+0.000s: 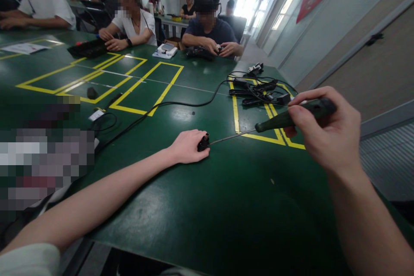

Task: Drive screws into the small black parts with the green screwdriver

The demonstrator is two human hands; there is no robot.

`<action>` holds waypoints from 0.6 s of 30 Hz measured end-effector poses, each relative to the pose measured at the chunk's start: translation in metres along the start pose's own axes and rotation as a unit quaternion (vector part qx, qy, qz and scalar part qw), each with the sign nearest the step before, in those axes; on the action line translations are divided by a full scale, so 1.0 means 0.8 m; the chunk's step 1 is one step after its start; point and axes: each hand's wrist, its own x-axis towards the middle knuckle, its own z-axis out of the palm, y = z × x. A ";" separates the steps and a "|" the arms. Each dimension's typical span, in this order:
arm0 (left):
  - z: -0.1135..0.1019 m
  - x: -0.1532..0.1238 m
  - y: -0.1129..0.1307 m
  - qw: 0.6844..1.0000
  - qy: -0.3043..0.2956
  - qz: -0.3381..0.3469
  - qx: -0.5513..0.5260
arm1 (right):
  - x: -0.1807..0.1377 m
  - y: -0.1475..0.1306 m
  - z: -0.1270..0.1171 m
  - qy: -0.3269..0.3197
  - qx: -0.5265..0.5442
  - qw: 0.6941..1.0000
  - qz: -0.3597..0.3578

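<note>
My left hand (pixel 189 146) rests on the green tabletop, its fingers closed round a small black cylindrical part (pixel 203 142) with a short metal-looking tip pointing up. In my right hand (pixel 326 129) I hold a screwdriver (pixel 291 116) by its dark green handle, raised above the table. Its thin metal shaft slants down to the left, and the end meets the side of the black part or lies right by it. The exact contact point is too small to make out.
Black cables and black devices (pixel 258 90) lie inside yellow tape at the right. A black cord (pixel 181 103) crosses the green table (pixel 233 215). A black tray (pixel 89 49) and a white device (pixel 164 50) stand farther back. Several people sit around the tables.
</note>
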 end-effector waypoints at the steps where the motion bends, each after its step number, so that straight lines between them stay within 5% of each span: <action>1: 0.000 0.000 0.000 1.000 0.000 0.000 0.001 | 0.000 0.000 0.000 -0.001 0.000 1.000 0.003; 18: 0.001 0.001 -0.001 1.000 -0.007 0.002 0.005 | 0.003 -0.004 -0.004 -0.014 -0.002 0.999 0.050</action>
